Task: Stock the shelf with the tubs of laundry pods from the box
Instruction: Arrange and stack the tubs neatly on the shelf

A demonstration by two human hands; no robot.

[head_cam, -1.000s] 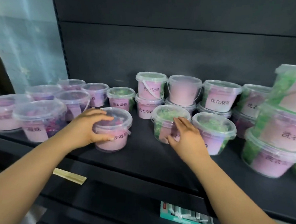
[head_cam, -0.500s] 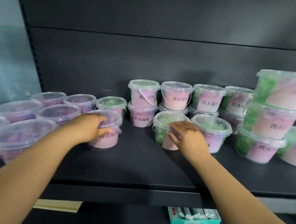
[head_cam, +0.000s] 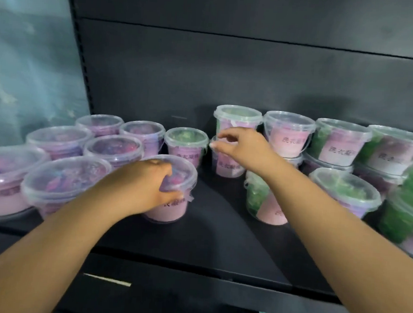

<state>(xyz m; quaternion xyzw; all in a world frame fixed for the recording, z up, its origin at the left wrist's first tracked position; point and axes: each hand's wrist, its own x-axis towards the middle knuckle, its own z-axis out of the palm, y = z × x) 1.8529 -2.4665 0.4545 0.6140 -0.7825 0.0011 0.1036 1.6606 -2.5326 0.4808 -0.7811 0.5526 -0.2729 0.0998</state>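
Your left hand (head_cam: 144,188) curls its fingers round a clear lidded tub (head_cam: 174,210) (pink label, purple pods inside) standing near the shelf (head_cam: 215,230) front edge, left of centre. Your right hand (head_cam: 247,150) hovers, fingers loose and empty, before the stacked tubs (head_cam: 237,115) at the back.

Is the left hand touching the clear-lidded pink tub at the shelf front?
Touching. The head view shows the left hand curled round the clear lid's rim on the pink plastic tub.
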